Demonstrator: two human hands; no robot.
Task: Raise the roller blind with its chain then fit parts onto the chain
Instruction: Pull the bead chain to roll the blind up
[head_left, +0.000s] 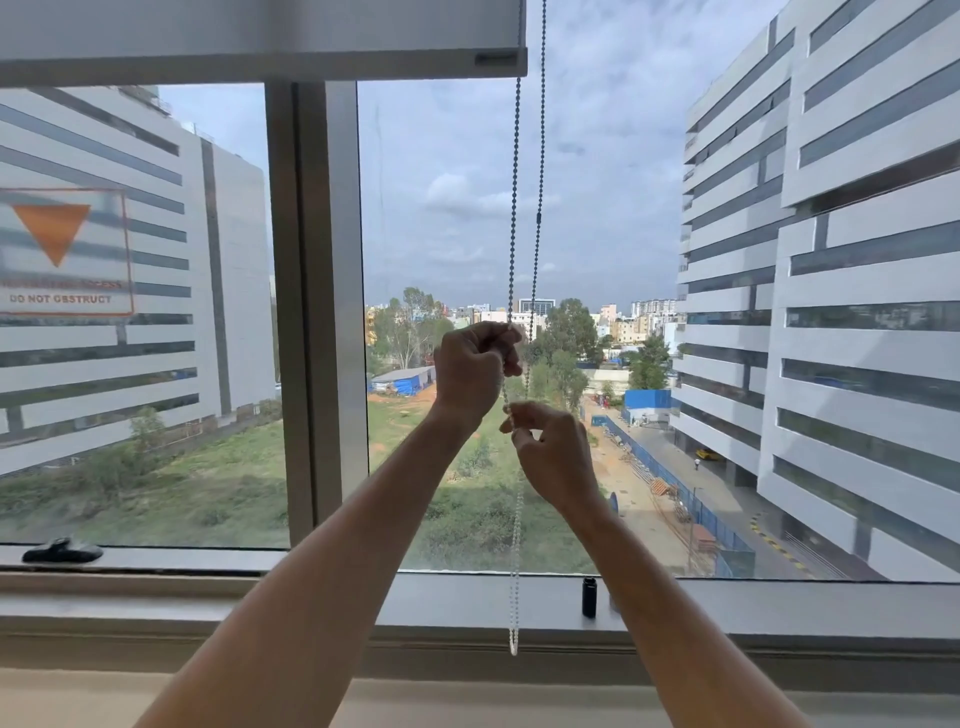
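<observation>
The thin metal bead chain (514, 208) hangs in two strands from the top of the frame, just right of centre, and runs down in front of the glass to a loop low in the frame, before the window sill. On the right strand sits a small dark connector piece (538, 213), in the upper middle of the picture. The grey roller blind (260, 31) is high up, its bottom bar crossing the upper left of the frame.

The left hand (470, 369) is closed as a fist around the left strand, in the centre of the frame. Just below it and a little to the right, the right hand (550, 452) pinches the same strand narrowly between thumb and fingertips. Both bare forearms rise from the bottom edge.

On the grey window sill (208, 608), lower right of centre, a small black cylindrical part (589, 597) stands upright, just right of the hanging loop. A black window handle (62, 552) lies at the lower left. On the left pane there is a sticker with an orange triangle (52, 231). Outside, large white buildings stand on both sides.
</observation>
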